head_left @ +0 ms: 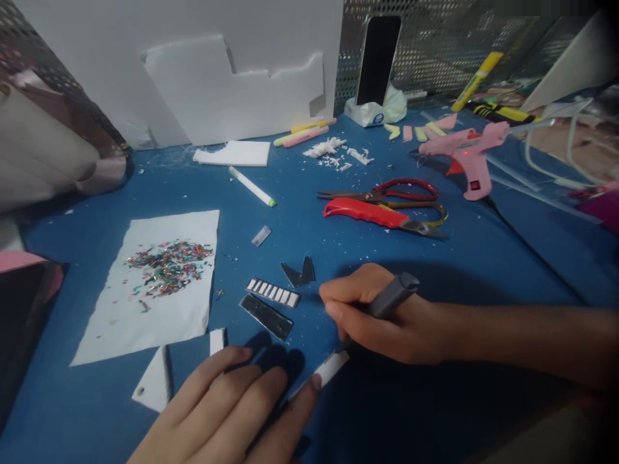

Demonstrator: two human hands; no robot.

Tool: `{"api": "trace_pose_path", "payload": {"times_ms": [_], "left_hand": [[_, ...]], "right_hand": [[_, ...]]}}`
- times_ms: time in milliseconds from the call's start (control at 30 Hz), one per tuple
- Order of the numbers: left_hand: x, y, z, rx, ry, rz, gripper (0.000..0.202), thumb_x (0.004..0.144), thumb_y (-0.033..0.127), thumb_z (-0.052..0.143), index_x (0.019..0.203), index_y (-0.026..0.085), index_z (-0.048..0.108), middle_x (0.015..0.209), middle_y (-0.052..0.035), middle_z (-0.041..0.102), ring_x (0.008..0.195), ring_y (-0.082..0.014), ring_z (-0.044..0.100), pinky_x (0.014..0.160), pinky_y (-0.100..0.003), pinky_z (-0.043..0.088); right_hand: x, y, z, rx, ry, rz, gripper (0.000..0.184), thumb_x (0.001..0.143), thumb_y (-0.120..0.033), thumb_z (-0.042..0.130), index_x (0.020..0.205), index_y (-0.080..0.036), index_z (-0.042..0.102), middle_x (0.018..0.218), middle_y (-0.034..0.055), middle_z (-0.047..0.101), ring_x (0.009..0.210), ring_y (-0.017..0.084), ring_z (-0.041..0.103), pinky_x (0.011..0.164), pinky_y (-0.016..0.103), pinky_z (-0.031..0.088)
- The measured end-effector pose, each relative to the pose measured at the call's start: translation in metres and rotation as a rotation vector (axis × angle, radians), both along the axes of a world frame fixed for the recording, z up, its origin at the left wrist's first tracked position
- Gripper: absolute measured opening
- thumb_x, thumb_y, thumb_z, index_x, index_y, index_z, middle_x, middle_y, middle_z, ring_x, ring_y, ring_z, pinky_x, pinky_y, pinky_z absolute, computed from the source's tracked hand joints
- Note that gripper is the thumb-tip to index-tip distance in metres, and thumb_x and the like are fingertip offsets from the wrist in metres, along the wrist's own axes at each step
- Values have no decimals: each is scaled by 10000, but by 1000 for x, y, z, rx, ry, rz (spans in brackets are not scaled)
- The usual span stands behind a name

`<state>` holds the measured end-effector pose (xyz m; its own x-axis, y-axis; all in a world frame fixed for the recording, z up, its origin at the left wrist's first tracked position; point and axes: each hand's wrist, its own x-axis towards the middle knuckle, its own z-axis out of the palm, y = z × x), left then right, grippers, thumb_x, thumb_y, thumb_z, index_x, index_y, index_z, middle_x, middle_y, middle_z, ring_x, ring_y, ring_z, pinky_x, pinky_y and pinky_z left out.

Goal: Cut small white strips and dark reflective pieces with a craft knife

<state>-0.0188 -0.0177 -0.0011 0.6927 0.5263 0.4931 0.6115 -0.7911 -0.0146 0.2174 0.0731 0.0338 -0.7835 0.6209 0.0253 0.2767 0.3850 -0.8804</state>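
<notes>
Strip [333, 368] lies at 8 o'clock from our right hand [405, 336], which grips the marker [391, 298]; long axis 8-to-2. Our left hand [232, 412], loosely spread, touches it.

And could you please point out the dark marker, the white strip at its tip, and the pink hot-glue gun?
Dark marker [391, 298]: head view, on the exposed barrel.
White strip [333, 368]: head view, on its bare white face.
Pink hot-glue gun [476, 158]: head view, on the body where the handle begins.
</notes>
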Motion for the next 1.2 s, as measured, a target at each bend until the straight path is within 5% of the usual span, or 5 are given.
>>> {"api": "trace_pose_path", "payload": {"times_ms": [1200], "left_hand": [[3, 1, 1, -9, -36, 18, 323, 966, 354, 379, 1130, 292, 650, 933, -8, 585, 927, -156, 527, 1084, -378, 298]], "right_hand": [[-2, -1, -4, 7, 18, 92, 271, 928, -173, 426, 664, -140, 479, 611, -32, 509, 542, 55, 429, 515, 164, 349]]}}
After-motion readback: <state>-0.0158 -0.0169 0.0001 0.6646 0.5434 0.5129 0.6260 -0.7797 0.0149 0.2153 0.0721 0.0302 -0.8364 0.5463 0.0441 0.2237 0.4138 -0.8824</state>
